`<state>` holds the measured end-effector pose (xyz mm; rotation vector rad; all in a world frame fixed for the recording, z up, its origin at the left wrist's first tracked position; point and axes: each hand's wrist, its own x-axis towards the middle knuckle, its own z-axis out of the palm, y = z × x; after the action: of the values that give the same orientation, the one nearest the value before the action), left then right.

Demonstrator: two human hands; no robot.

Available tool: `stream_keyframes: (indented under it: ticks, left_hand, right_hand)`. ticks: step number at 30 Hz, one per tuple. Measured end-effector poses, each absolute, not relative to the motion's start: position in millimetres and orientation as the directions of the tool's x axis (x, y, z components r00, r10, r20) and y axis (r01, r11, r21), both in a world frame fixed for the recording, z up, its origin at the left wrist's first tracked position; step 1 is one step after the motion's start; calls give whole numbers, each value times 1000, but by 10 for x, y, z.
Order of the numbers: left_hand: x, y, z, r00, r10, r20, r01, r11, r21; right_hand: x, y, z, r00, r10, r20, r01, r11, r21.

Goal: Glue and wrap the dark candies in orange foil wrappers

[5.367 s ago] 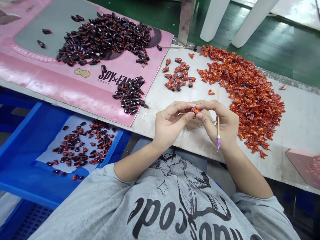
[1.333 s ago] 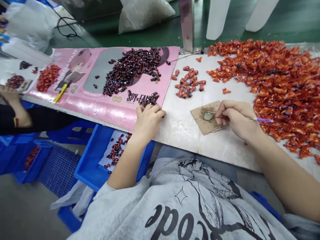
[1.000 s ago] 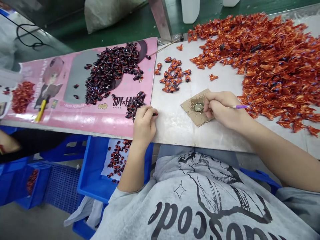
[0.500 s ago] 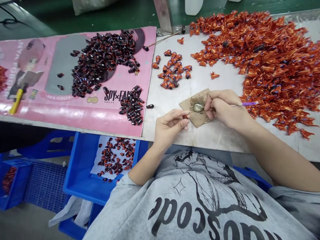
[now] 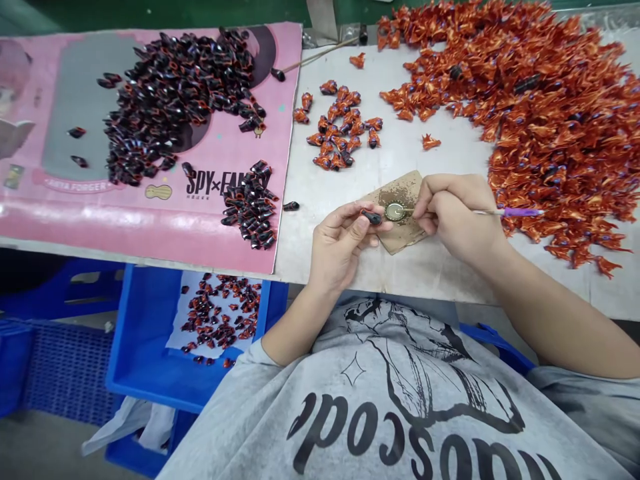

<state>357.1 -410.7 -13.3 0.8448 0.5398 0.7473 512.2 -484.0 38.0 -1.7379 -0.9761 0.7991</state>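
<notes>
Between thumb and fingers, my left hand (image 5: 343,243) holds a small dark piece (image 5: 371,217). My right hand (image 5: 457,213) grips a thin brush with a purple handle (image 5: 523,212); its tip reaches a small round cap of clear liquid (image 5: 395,211). The cap rests on a stained cardboard square (image 5: 410,233) between both hands. Behind it lies a loose group of orange and dark pieces (image 5: 343,127). A single black piece (image 5: 291,206) lies to the left of my left hand.
A large orange heap (image 5: 560,127) covers the right of the white table (image 5: 320,257). Dark pieces (image 5: 170,93) are piled on the pink mat (image 5: 125,243). Below the table edge, a blue bin (image 5: 145,353) holds more pieces on paper.
The dark piece in my left hand now shows more clearly, turned between the fingers. The brush tip has come to the cap, and the view has shifted slightly.
</notes>
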Motion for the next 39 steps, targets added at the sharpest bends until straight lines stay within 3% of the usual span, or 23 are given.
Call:
stream_keyframes:
  ticks: [4,10,17,33,39]
  left_hand:
    - [3607,-4138,-141,590,800,-107,-383,394,836]
    - [3606,-4134,-175,578,813,-77,-344,328,880]
    - [3583,-4126,-197,576,811,-106,-279,317,907]
    - [3598,-4168,-169,554,831,-53,-328,276,904]
    - [3600,-4178,-181,554,831,-49,-333,275,902]
  right_hand:
    - [5046,-4876,482,494,869,-6,148,-91,-985]
    - [5000,-4937,595,418,908,-23,31,-40,-999]
    - [5005,-5006,567,377,924,-70,206,-157,-966]
    - [5025,-5020,567,265,963,-55,327,-143,-934]
    - [5019,-5032,604,284,958,-40,274,-121,-954]
